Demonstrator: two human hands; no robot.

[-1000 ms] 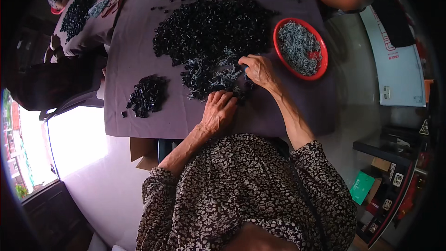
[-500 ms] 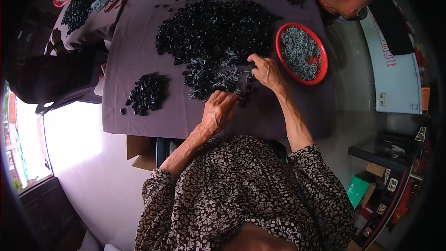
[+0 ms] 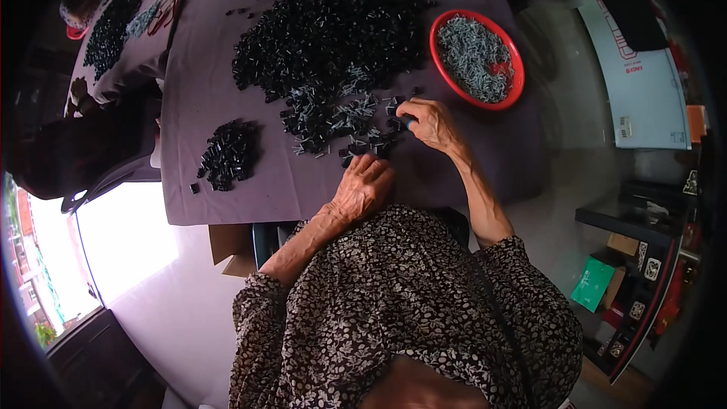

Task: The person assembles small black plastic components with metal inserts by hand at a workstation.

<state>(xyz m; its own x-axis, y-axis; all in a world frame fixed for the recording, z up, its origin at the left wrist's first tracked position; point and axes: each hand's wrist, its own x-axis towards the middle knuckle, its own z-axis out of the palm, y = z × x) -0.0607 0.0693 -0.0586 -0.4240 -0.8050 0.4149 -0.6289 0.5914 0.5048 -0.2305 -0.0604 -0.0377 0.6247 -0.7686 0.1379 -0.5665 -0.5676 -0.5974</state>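
I am watching my right hand (image 3: pixel 432 123) pinching a small black plastic part (image 3: pixel 399 108) near the bench's (image 3: pixel 227 197) near edge, while my left hand (image 3: pixel 362 188) is resting spread beside the scattered pieces (image 3: pixel 333 117). They look light, stiff, slippery; fingertip grips suit them.

A home piecework spot: cloth-covered table (image 3: pixel 227 189) heaped with small black parts (image 3: pixel 326 30), red bowl (image 3: pixel 515 68) of metal pins

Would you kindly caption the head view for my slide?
Left hand and right hand sorting small black parts on a grey table beside a red bowl.
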